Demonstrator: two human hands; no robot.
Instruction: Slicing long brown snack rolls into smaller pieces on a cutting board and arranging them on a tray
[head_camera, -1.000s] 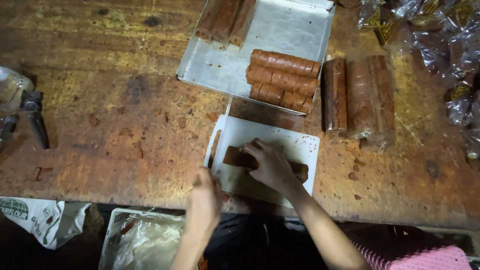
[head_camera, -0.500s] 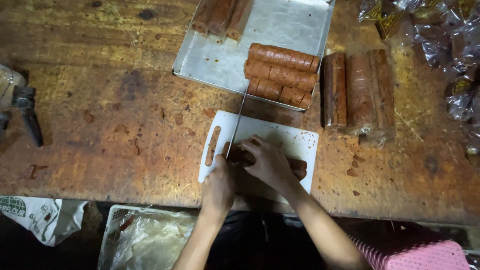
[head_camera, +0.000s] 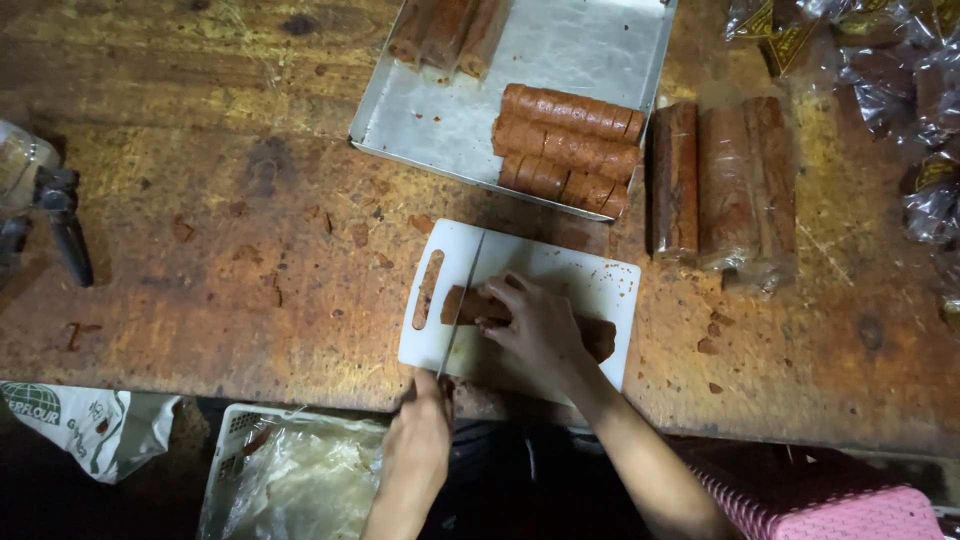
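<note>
A white cutting board (head_camera: 580, 280) lies at the near edge of the worn wooden table (head_camera: 220, 260). A brown log-shaped roll (head_camera: 600, 338) lies across the board. My right hand (head_camera: 535, 325) presses down on the roll. My left hand (head_camera: 420, 440) grips the handle of a long knife (head_camera: 462, 295), whose blade crosses the roll's left end.
A metal tray (head_camera: 450, 120) behind the board holds several brown rolls (head_camera: 570, 145). Wrapped rolls (head_camera: 725, 185) lie to its right, and plastic packets (head_camera: 900, 70) fill the far right corner. A lined white basket (head_camera: 290, 470) and a pink crate (head_camera: 850, 505) sit below the table edge.
My left hand has come up from below the table edge and now holds the knife across the roll's left end. The right hand has stayed on the roll.
</note>
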